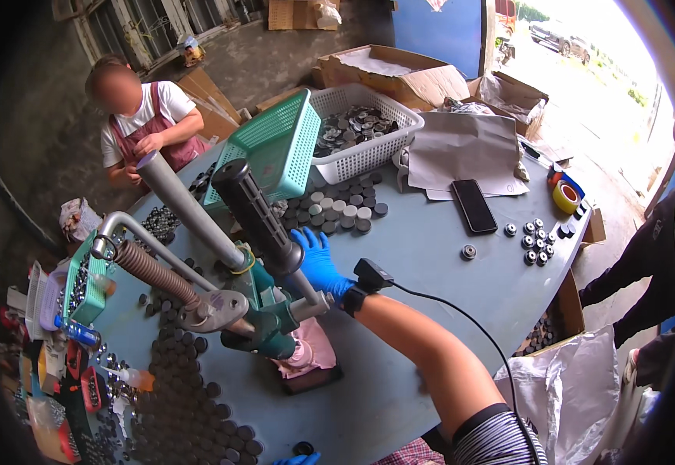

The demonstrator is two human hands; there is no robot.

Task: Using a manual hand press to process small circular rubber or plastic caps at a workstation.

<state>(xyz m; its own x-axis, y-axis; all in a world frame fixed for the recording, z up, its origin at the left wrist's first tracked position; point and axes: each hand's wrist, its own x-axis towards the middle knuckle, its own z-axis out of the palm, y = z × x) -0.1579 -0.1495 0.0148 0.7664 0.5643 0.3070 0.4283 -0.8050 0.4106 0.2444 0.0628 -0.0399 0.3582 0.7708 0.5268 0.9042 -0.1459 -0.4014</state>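
My right hand (318,262), in a blue glove, reaches across the table beside the black ribbed handle (256,213) of a green lever press (275,318). Its visible fingers are stretched apart near a cluster of dark and pale grey discs (341,209); the handle hides part of the hand. Only a sliver of my left hand (298,459), also blue-gloved, shows at the lower edge, next to a black round piece (303,448). Whether it grips that piece is hidden. Pink cloth (310,345) wraps the press base. A rusty spring (155,271) and grey metal tube (190,201) belong to the press.
Many dark discs (190,395) cover the table's near left. A green basket (267,147) leans against a white basket (368,159) of metal parts. A phone (474,207), small metal wheels (537,240) and yellow tape (565,197) lie right. A co-worker (155,124) sits far left.
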